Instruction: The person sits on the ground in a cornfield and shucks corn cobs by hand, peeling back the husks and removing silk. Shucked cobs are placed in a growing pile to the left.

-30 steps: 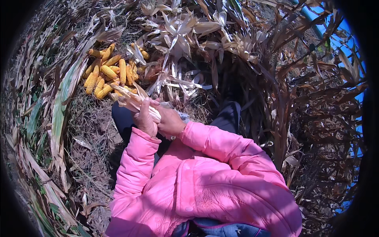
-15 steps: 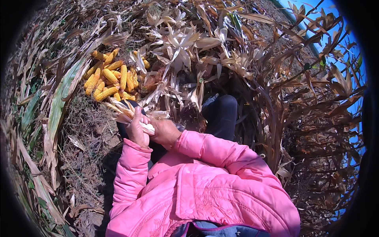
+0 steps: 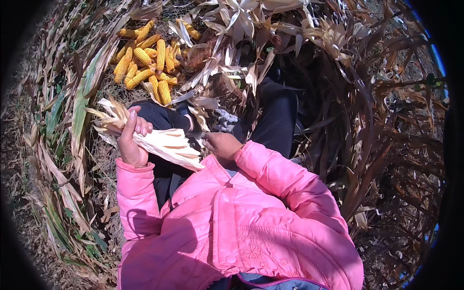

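Note:
My left hand [image 3: 133,142] is wrapped round a corn husk [image 3: 166,145], its thumb pointing up. Long pale leaves fan out toward my lap, while frayed, dry ends stick out beyond the hand to the left. Whether an ear is inside the husk is hidden. Just right of the husk's wide end, my right hand [image 3: 222,145] is closed, with its fingers curled. What that hand holds, if anything, I cannot make out. Ahead of my left hand lies a pile of bare yellow corn ears [image 3: 143,57].
My dark-trousered knees [image 3: 278,113] are bent, with something mottled grey [image 3: 225,120] between them. Loose pale husks [image 3: 241,21] lie ahead. Dry corn stalks [image 3: 386,145] crowd the right side, and more stalks and leaves [image 3: 79,108] lie along the left.
My hands, together on the husk half a second ago, are now apart. The left has moved left with the husk, which now shows long, spread leaves. The view has tilted down.

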The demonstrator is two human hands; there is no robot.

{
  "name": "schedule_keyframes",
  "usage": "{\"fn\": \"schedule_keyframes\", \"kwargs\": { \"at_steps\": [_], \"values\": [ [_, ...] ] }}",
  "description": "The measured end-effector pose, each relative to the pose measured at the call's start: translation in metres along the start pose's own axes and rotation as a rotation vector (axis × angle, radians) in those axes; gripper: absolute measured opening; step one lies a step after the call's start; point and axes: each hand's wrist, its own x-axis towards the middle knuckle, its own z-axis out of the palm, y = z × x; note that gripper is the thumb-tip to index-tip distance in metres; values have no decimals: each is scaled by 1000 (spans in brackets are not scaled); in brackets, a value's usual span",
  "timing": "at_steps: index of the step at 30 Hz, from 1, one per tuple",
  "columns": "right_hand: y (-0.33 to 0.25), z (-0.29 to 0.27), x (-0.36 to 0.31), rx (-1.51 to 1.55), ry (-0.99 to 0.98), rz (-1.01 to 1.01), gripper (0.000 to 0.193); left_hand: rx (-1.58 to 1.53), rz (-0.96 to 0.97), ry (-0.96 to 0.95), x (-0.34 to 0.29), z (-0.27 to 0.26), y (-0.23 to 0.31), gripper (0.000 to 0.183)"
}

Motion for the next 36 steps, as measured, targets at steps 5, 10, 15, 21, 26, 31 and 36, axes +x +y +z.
{"fn": "schedule_keyframes", "kwargs": {
  "at_steps": [5,10,15,21,26,31,36],
  "values": [
    [50,-1,-31,-345,-415,179,37,65,52,-91,-11,29,10,22],
    [61,-4,-31,-293,-256,31,33,77,39,-118,-22,49,9,23],
    [64,-5,-29,-356,-363,78,30,94,34,-120,-27,56,12,21],
    [72,-1,-24,-320,-331,101,28,72,50,-130,-20,55,22,22],
    [57,-2,-19,-287,-322,130,26,53,90,-155,3,44,37,23],
    [70,9,-8,-221,-357,202,23,33,204,-178,54,15,70,26],
    [60,14,30,-154,-244,152,25,47,265,-49,122,-29,87,25]
  ]
}}
